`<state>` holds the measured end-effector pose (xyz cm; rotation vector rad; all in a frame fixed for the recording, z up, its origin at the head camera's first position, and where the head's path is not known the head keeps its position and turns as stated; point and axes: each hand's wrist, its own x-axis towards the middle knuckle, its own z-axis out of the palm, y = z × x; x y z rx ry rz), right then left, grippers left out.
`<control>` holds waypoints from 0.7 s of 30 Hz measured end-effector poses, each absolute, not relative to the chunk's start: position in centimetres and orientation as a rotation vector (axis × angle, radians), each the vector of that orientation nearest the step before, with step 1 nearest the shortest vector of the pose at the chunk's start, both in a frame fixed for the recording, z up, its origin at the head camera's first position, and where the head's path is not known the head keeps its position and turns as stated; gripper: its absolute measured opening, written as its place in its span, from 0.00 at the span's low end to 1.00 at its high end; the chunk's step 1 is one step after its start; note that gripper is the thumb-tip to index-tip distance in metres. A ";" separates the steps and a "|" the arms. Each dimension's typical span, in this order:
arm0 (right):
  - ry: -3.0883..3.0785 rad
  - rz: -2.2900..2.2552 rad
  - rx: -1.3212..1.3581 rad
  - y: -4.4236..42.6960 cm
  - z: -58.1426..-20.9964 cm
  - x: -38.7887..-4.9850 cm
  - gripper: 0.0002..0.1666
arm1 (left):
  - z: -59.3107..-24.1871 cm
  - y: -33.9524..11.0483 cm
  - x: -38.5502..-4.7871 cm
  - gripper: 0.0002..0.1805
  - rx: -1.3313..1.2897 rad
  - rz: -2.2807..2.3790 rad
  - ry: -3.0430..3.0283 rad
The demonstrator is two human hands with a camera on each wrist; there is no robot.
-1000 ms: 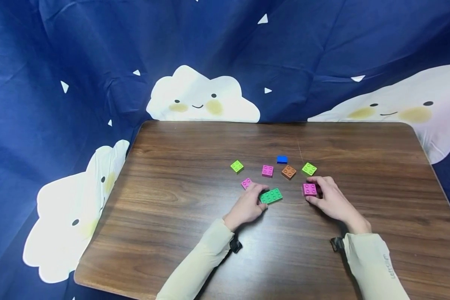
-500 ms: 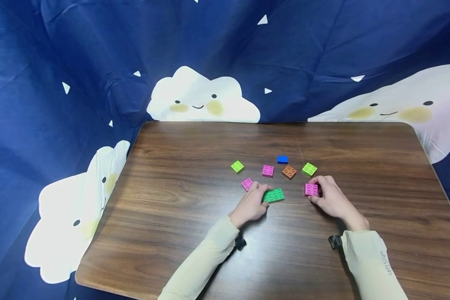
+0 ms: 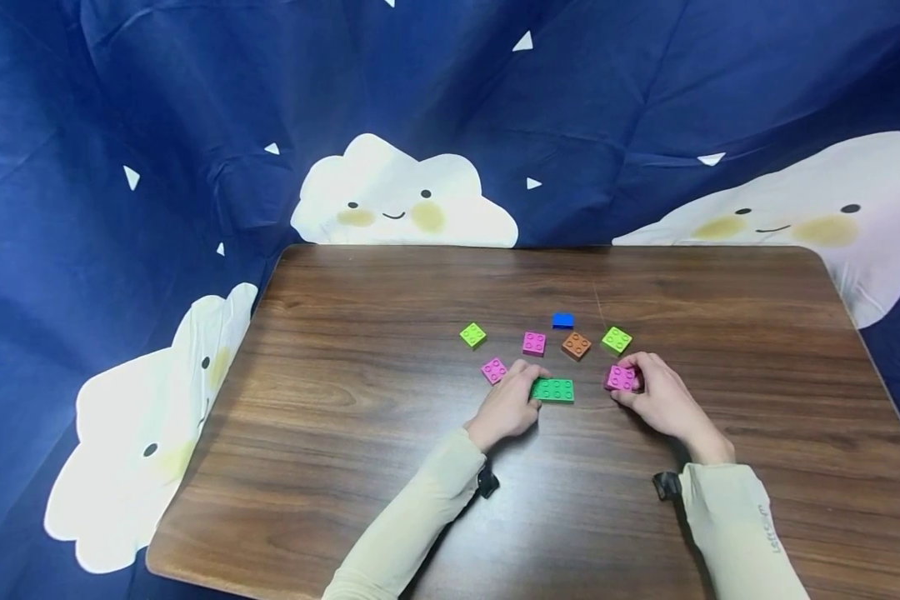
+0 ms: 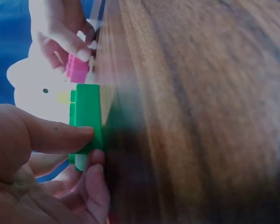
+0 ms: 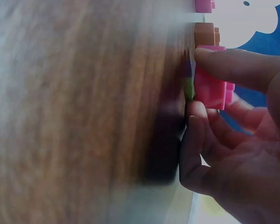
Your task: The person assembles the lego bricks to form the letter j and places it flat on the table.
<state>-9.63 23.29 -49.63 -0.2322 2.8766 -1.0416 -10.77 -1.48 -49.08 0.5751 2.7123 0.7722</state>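
My left hand (image 3: 512, 402) pinches the left end of a long green brick (image 3: 558, 391), thumb on the near side. In the left wrist view the thumb lies across the green brick (image 4: 87, 109). To its right, my right hand (image 3: 663, 400) grips a pink brick (image 3: 620, 378) from the right, and a gap separates it from the green one. The right wrist view has the pink brick (image 5: 210, 84) between thumb and fingers. Another pink brick (image 3: 493, 371) lies just left of my left hand's fingers.
Behind the hands lie a lime brick (image 3: 473, 335), a pink brick (image 3: 534, 343), a brown brick (image 3: 576, 346), a blue brick (image 3: 563, 321) and a second lime brick (image 3: 617, 340). The wooden table (image 3: 330, 467) backs onto a blue curtain (image 3: 570, 100) with clouds.
My left hand has moved right with the green brick, which has turned to lie straight from left to right. The right hand has barely moved, its pink brick slightly turned.
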 end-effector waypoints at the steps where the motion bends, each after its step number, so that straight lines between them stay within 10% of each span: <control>1: 2.879 -1.045 -0.239 23.2 -49.6 -9.6 0.23 | -49.1 -1.5 -10.8 0.27 0.568 0.776 2.706; 21: 2.656 -1.261 -0.269 20.7 -49.4 -9.8 0.22 | -49.3 -1.8 -11.1 0.25 0.616 0.763 2.678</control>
